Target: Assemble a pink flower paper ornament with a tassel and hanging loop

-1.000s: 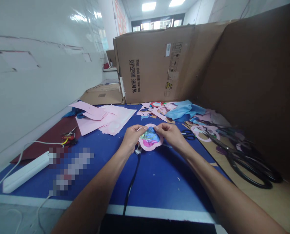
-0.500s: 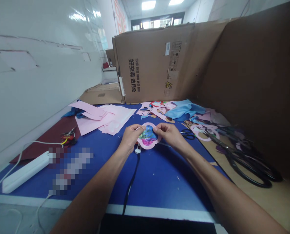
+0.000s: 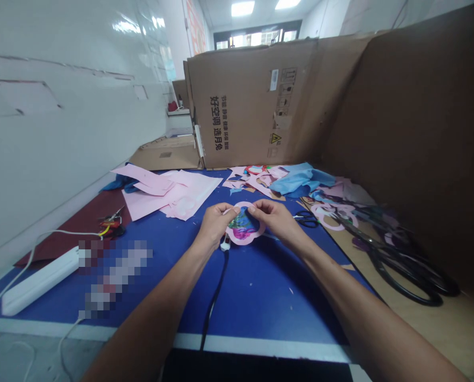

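Observation:
Between my two hands is a flower-shaped cutout (image 3: 245, 233) with a pink scalloped border and a shiny blue, green and magenta middle. My left hand (image 3: 216, 223) pinches its upper left edge between thumb and fingers. On the upper right edge, my right hand (image 3: 274, 215) grips it the same way, the two thumbs nearly meeting on the face. Just below the cutout, a white plug-like end of a black cable (image 3: 220, 289) rests on the blue table (image 3: 256, 313).
Pink paper sheets (image 3: 173, 193) lie at the back left, pink scraps and blue cloth (image 3: 300, 180) at the back right. Large black-handled scissors (image 3: 396, 265) and smaller scissors (image 3: 307, 218) are on the right. A white power strip (image 3: 41, 281) sits left. A cardboard box (image 3: 244, 116) walls the back.
Both thumbs have shifted slightly inward on the cutout, the right one moving left over its coloured middle. The cutout's tilt has changed a little. Everything else looks the same.

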Tool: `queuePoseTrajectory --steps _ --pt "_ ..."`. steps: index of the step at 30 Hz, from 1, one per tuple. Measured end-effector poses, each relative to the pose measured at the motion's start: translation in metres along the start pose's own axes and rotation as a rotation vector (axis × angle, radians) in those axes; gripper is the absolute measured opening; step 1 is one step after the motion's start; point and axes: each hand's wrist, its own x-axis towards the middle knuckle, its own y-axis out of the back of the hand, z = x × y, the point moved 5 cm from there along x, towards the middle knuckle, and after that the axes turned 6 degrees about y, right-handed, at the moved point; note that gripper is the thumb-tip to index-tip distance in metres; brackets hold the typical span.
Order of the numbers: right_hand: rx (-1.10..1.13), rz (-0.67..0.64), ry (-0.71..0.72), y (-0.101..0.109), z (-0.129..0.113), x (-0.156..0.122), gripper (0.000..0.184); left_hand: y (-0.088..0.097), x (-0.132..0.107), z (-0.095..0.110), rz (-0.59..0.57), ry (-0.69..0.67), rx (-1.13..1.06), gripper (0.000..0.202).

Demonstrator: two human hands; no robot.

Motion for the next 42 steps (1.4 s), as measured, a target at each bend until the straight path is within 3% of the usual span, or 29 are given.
queuePoseTrajectory --steps 6,10,17,23,29,34,38,42 --pt "-0.017 0.026 0.039 -0.001 -0.003 0.0 0.052 -0.008 -0.004 -0.001 -0.07 -0.065 0.1 0.029" --pt "-0.036 0.063 0.055 0.002 -0.002 0.0 0.05 -0.007 -0.004 -0.002 -0.05 -0.041 0.09 0.031" --pt "-0.039 0.012 0.055 -0.004 -0.004 -0.001 0.043 -0.008 -0.005 0.002 -0.092 -0.066 0.099 0.035" --pt "-0.025 0.12 0.042 0.004 -0.002 0.001 0.042 -0.005 -0.004 -0.004 -0.06 0.016 0.08 0.04" --pt "-0.007 0.05 0.004 0.001 0.0 -0.001 0.048 -0.004 -0.003 -0.002 -0.054 0.002 0.087 0.045" --pt "-0.035 0.173 0.017 0.012 0.002 0.001 0.048 -0.009 -0.005 -0.003 -0.124 0.041 0.074 0.048" --pt "-0.044 0.189 0.014 0.015 0.003 0.002 0.049 -0.007 -0.003 -0.004 -0.085 0.026 0.098 0.046" --pt "-0.039 0.221 0.034 0.015 0.001 0.001 0.049 -0.009 -0.004 -0.005 -0.126 0.036 0.089 0.047"
